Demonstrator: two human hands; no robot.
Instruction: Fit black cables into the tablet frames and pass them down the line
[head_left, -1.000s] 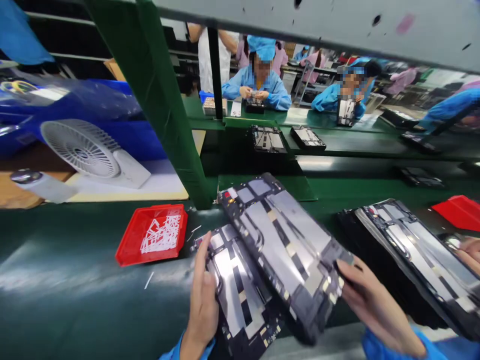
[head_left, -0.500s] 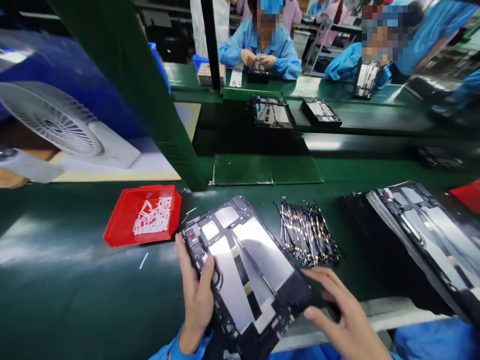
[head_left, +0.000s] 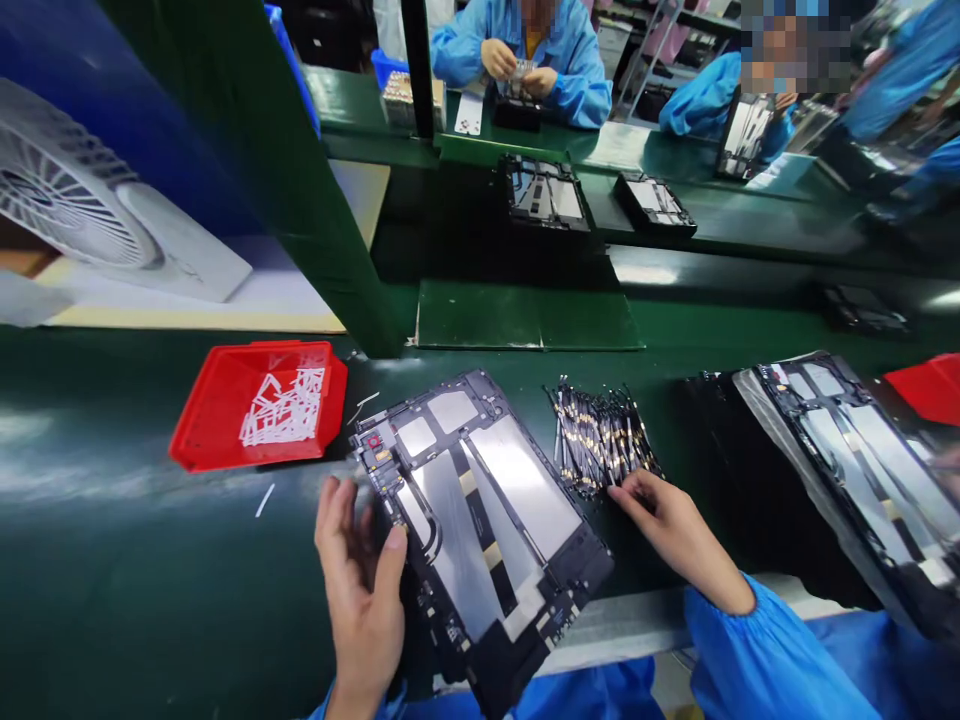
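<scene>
An opened tablet (head_left: 517, 470), its silver battery panels and dark ribbon cable exposed, lies tilted in front of me. At its left edge is my left hand (head_left: 364, 590), fingers apart and curved, the thumb against or just beside the frame. My right hand (head_left: 667, 515) is at the near right edge of a pile of thin black cables (head_left: 596, 435) with gold-coloured parts. Thumb and forefinger are pinched on a cable end there; the cable itself is barely visible.
Left of the tablet stands a red tray (head_left: 202, 410) of white strips, with one loose strip (head_left: 265, 500) nearby. Another opened tablet (head_left: 862, 460) rests on black sheets at right. A green post (head_left: 322, 220) and white fan (head_left: 90, 190) stand left. Co-workers (head_left: 525, 50) sit opposite.
My right hand has gone from the tablet's lower right corner to the cable pile and pinched. My left hand has loosened from the tablet's edge. The view has shifted slightly.
</scene>
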